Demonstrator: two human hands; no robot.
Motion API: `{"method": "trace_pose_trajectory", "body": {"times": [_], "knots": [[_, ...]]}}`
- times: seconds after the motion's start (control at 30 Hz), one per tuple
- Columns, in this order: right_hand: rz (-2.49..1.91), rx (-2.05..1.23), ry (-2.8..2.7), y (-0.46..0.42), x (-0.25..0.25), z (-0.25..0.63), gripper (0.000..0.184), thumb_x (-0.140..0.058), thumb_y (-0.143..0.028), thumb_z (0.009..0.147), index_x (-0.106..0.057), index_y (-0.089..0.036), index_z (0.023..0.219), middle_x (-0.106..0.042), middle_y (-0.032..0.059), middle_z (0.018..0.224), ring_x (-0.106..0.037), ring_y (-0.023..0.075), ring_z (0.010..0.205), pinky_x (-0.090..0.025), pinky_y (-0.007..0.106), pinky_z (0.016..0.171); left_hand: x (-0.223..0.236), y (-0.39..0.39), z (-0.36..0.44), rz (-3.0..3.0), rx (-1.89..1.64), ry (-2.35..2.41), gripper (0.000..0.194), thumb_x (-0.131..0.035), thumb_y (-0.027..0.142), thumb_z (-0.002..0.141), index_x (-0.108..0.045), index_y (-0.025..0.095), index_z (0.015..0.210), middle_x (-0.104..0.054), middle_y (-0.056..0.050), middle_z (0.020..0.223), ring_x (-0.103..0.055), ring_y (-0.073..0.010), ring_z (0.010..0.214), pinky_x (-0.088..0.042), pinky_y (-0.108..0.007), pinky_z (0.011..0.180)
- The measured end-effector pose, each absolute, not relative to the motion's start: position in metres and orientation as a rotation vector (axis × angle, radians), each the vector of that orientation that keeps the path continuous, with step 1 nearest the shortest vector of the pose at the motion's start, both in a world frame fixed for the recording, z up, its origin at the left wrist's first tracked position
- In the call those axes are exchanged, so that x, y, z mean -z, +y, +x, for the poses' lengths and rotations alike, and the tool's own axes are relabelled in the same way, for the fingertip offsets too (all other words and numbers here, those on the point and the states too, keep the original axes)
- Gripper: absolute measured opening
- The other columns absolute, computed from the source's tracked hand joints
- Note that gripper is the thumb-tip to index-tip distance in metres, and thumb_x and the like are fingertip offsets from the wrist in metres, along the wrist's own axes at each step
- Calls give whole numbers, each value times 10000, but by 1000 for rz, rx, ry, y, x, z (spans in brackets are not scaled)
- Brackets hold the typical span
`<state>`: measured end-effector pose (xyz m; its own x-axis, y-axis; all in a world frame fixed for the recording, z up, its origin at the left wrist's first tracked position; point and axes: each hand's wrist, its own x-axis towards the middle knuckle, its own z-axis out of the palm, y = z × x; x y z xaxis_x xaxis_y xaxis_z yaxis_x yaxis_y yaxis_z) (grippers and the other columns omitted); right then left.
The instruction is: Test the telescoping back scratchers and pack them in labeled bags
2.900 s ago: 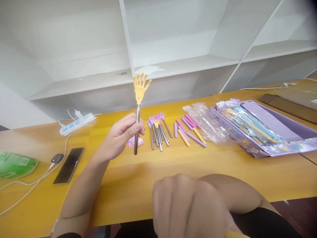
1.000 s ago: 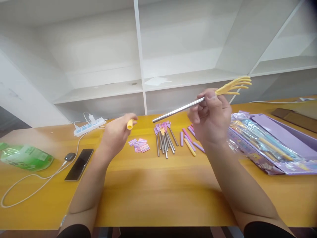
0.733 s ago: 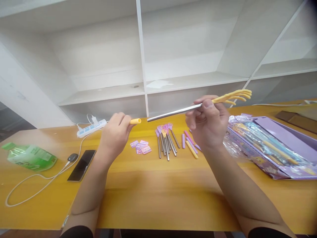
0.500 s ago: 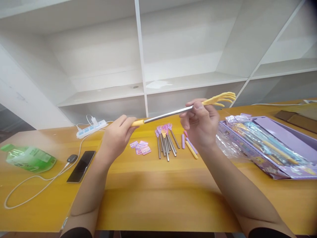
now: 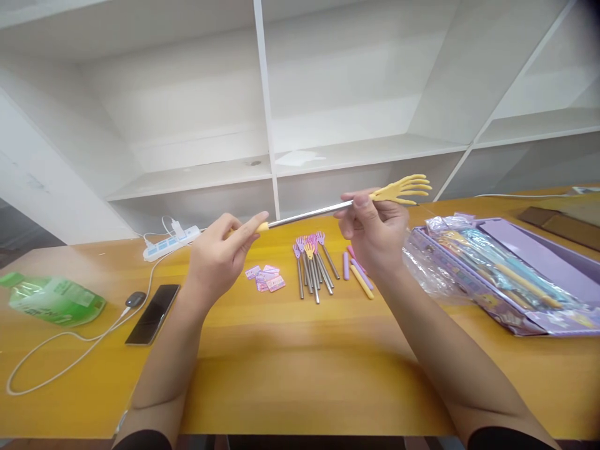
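My right hand (image 5: 377, 231) is closed around the upper shaft of a back scratcher (image 5: 312, 214), just below its yellow hand-shaped head. In my left hand (image 5: 222, 253) is a yellow handle sleeve (image 5: 263, 227), mostly covered by my fingers. The shaft's free end sits in the sleeve's mouth; how deep it goes is hidden. Below, on the table, lies a bunch of back scratchers (image 5: 313, 265) with purple, pink and yellow heads and bare metal shafts. Beside them are loose sleeves (image 5: 362, 282) in yellow, purple and pink, partly behind my right hand. Small printed cards (image 5: 266, 278) lie to the left.
On the right stands a purple display box (image 5: 520, 322) holding packaged back scratchers, with clear plastic bags (image 5: 429, 269) against it. At left are a phone (image 5: 152, 314), a green bottle (image 5: 54, 300), a white cable and a power strip (image 5: 171, 242). White shelving (image 5: 267, 94) rises behind.
The back scratcher passed from my left hand to my right, and the yellow sleeve to my left. The hands came together, and the shaft end entered the sleeve.
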<state>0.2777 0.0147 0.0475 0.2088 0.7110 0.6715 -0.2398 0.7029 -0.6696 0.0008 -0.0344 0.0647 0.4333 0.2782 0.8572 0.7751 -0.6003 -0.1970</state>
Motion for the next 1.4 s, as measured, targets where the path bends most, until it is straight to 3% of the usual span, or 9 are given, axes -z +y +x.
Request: {"method": "trace_pose_trajectory", "body": {"times": [0.27, 0.47, 0.7, 0.87, 0.97, 1.1, 1.4], "knots": [[-448, -809, -1239, 15, -42, 279, 385, -872, -642, 890, -824, -264, 941, -721, -13, 715, -504, 89, 446, -443, 320, 496, -64, -35, -1, -2043, 1066, -918, 407, -659, 147, 1086, -733, 328, 1443, -646, 8, 835, -500, -112, 671, -387, -253, 592], [-506, -839, -1261, 31, -46, 288, 446, -929, -645, 807, -762, -243, 904, -588, -41, 650, -489, 91, 493, -432, 312, 511, -65, -33, -9, -2077, 1017, -866, 590, -600, 73, 1082, -623, 407, 1567, -703, 8, 889, -577, -112, 687, -386, -255, 586], [-573, -567, -1257, 39, -49, 296, 606, -970, -490, 784, -554, -294, 1179, -688, -9, 940, -613, 126, 639, -534, 312, 571, -67, -34, -11, -2163, 926, -965, 371, -606, 143, 1109, -741, 298, 1418, -659, 6, 842, -543, -106, 677, -367, -249, 568], [-701, -348, -1424, 28, -50, 305, 329, -764, -548, 1004, -591, -269, 1025, -626, -38, 720, -561, 116, 528, -462, 298, 512, -71, -35, -18, -2236, 941, -986, 328, -615, 199, 1118, -750, 287, 1405, -692, -7, 893, -587, -109, 687, -408, -252, 583], [-752, -198, -1487, 28, -48, 314, 321, -646, -533, 1083, -616, -244, 947, -611, -24, 686, -549, 118, 552, -445, 305, 551, -73, -36, -20, -2233, 997, -947, 310, -645, 202, 1106, -758, 282, 1384, -709, -10, 912, -613, -111, 700, -441, -252, 603], [-762, -133, -1483, 30, -45, 317, 302, -615, -497, 1092, -632, -235, 943, -625, -3, 724, -590, 141, 642, -453, 319, 613, -72, -37, -17, -2233, 1040, -897, 341, -647, 162, 1096, -746, 282, 1400, -721, -14, 920, -633, -117, 727, -464, -248, 613], [-777, -114, -1466, 29, -45, 316, 263, -613, -444, 1075, -617, -231, 921, -592, -19, 692, -531, 128, 581, -422, 323, 600, -67, -35, -14, -2213, 1013, -891, 398, -647, 100, 1073, -742, 293, 1408, -771, -5, 966, -678, -108, 749, -495, -229, 620]]}}
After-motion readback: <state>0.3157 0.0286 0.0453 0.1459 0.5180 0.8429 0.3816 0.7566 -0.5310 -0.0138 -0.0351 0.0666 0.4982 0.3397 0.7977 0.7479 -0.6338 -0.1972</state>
